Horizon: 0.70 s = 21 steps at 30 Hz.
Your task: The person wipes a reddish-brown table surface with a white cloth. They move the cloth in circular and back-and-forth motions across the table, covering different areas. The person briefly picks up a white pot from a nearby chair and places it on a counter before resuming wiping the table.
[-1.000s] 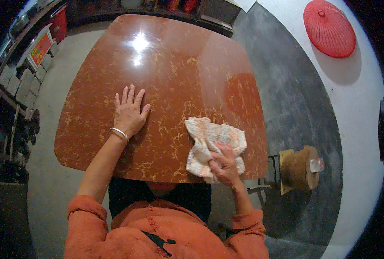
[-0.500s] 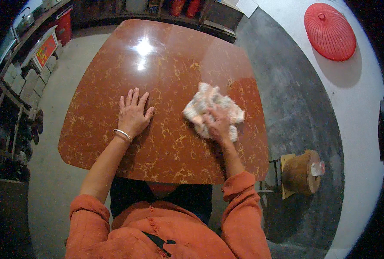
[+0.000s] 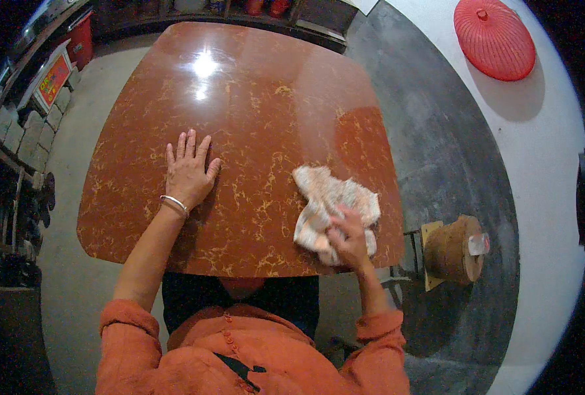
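Observation:
A white and pale orange cloth (image 3: 328,191) lies bunched on the brown, gold-veined tabletop (image 3: 246,145), close to its near right edge. On top of the cloth is my right hand (image 3: 350,238), its fingers pressed into the fabric and partly blurred. My left hand (image 3: 190,174) rests flat on the table left of the middle, fingers spread, touching only the glossy surface. A silver bangle (image 3: 174,204) circles that wrist.
A round wooden block (image 3: 453,250) stands to the right, beside the table. The red ribbed cover (image 3: 495,39) hangs on the white wall at upper right. Shelving (image 3: 128,20) runs behind the table, with a red bin (image 3: 79,43) at far left.
My right hand has drawn the cloth nearer to me, toward the table's near right edge. My left hand stays flat on the table; the whole view has shifted slightly.

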{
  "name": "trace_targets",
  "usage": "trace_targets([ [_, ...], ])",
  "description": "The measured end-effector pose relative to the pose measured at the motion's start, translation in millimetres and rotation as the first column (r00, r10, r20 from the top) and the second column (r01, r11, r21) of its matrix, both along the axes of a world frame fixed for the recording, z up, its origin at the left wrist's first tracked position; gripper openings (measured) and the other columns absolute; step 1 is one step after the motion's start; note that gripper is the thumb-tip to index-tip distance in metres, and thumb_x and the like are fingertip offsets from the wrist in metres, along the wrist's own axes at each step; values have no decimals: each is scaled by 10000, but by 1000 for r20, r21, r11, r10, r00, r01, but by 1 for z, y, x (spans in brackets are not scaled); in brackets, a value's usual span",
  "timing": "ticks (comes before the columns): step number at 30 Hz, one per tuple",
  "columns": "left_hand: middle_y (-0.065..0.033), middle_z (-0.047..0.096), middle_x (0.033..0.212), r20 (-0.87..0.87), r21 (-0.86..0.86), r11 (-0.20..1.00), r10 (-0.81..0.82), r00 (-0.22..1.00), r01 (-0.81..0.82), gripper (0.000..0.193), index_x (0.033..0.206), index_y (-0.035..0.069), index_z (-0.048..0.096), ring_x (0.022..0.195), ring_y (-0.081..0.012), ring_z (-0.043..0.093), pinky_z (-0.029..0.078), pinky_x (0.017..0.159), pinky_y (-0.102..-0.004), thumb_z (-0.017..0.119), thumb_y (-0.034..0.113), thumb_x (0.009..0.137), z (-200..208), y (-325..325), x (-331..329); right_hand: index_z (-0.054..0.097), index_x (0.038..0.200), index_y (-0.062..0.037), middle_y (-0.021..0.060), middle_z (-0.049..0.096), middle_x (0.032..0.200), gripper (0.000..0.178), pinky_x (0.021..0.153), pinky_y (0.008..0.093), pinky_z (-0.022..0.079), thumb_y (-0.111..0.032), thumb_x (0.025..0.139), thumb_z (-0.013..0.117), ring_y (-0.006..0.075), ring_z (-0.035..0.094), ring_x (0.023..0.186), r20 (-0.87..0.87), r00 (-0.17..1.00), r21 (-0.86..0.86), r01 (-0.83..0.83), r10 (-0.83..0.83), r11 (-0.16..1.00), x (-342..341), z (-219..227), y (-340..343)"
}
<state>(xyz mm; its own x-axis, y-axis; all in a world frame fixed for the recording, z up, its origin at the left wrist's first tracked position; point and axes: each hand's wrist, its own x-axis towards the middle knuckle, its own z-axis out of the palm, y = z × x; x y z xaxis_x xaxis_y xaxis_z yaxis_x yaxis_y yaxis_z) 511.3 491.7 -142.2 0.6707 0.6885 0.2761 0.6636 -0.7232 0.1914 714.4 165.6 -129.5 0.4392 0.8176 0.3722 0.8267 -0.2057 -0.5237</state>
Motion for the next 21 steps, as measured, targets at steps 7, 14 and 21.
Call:
trace_targets([
  [7,-131,295,1487,15,24,999,22,1000,-22,558,1393,178,394,1384,-311,238,139,1120,-514,465,455,913,-5,-1,-1,662,1037,-119,139,548,1210,327,986,469,340,-337,804,587,335,482,1142,205,949,-20,248,-238,969,52,-13,100],
  [14,-141,306,1479,24,14,1000,3,1000,-3,563,1394,178,386,1379,-317,249,148,1117,-521,476,448,908,1,-7,1,683,984,-226,126,572,1179,275,1008,511,308,-367,752,639,318,505,1126,239,971,93,-31,8,995,-17,-28,182],
  [21,-145,303,1480,0,16,1000,-7,1000,7,563,1402,179,370,1383,-317,239,147,1121,-518,485,419,906,-6,2,-3,651,1040,-147,118,502,1289,291,1076,535,223,-255,770,650,309,417,1253,57,855,-38,-514,515,857,-89,-6,131],
])
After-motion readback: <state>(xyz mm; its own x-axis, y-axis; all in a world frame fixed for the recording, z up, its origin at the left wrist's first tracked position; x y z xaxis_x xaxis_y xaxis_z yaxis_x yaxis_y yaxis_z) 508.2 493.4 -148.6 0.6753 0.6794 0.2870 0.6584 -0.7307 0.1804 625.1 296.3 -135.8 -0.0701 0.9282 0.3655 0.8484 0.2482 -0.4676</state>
